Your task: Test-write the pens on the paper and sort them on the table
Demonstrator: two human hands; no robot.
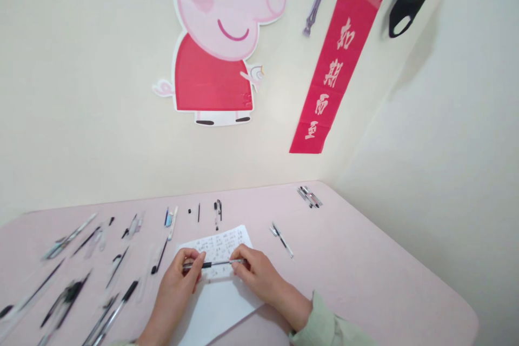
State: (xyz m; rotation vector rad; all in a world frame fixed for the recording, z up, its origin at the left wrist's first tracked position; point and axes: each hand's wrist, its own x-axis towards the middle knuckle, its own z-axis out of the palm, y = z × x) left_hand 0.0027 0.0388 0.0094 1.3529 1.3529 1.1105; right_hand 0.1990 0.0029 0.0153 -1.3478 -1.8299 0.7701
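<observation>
Both hands hold a slim pen (pixel 219 263) level above a sheet of paper (pixel 223 308). My left hand (pixel 176 281) is closed, pinching its left end between thumb and fingers. My right hand (pixel 259 275) is closed too, with its fingertips round the right end. A dark section shows near the left thumb, and a thinner, paler stretch runs to the right fingers. Whether it is one piece or two parts joined, I cannot tell. Rows of dark handwriting cover the paper's upper part; the lower part is blank.
Several loose pen parts, caps and refills (pixel 160 257) lie across the pink tabletop (pixel 365 281) to the left. One clear pen (pixel 283 239) lies right of the paper. A bundle of pens (pixel 310 197) sits at the back right corner, near the wall (pixel 101 92).
</observation>
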